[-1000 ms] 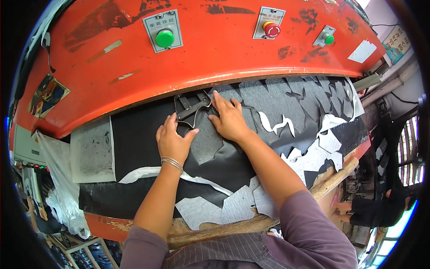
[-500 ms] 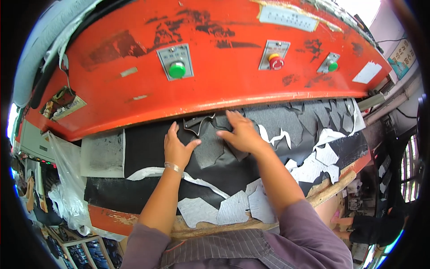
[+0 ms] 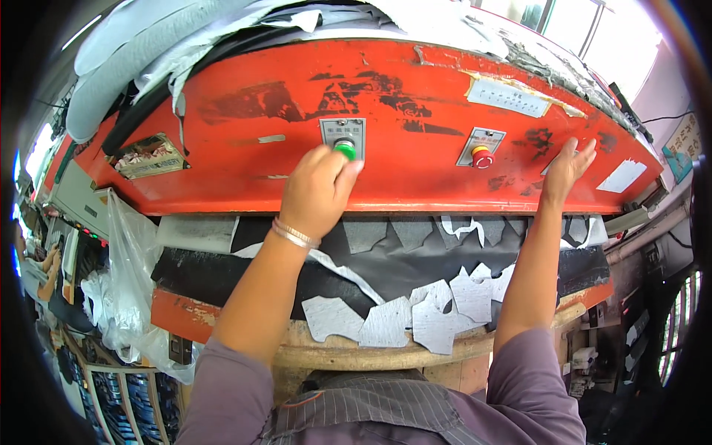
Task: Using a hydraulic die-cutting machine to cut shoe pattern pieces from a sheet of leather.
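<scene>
My left hand (image 3: 317, 191) is up against the left green push button (image 3: 345, 149) on the red machine front, its fingers curled and nothing held. My right hand (image 3: 567, 172) reaches the panel farther right, fingers stretched and apart, over the right button plate (image 3: 549, 162), mostly covering it. Between them sits a red mushroom button (image 3: 482, 157) on a yellow collar. Below the red front, a black sheet of material (image 3: 415, 261) lies on the machine bed with cut-out gaps along its far side. Pale grey cut pieces (image 3: 385, 324) lie along the near edge.
A wooden rail (image 3: 348, 358) runs along the bed's near edge. Clear plastic sheeting (image 3: 133, 274) hangs at the left. Rolled and folded material (image 3: 148, 67) lies on top of the machine. Racks (image 3: 126, 400) stand at lower left.
Both hands have left the sheet and a metal cutting die: the left has risen to the left green button, the right to the right button. The die is now hidden; the view has tilted up.
</scene>
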Demonstrator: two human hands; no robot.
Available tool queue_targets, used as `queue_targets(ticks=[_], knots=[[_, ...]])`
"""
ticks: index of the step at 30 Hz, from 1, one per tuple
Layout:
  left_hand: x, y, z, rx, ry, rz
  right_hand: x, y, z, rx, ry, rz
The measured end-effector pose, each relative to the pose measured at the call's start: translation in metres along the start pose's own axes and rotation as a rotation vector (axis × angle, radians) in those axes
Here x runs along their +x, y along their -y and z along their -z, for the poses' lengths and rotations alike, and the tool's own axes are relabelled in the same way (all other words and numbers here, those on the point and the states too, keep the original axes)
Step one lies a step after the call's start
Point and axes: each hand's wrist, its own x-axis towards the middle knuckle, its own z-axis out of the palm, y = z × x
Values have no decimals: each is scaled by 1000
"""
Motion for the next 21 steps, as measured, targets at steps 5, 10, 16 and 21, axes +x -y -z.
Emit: queue_targets(ticks=[5, 10, 16, 21], knots=[[-135, -2, 35, -93, 486, 309, -145, 67, 83, 50, 950, -95], [-242, -46, 72, -14, 735, 457, -273, 144, 161, 416, 1729, 407], [-265, -68, 54, 175, 429, 386, -334, 156, 176, 59, 1575, 662], [-261, -67, 56, 161, 449, 416, -326, 162, 178, 20, 1610, 621]])
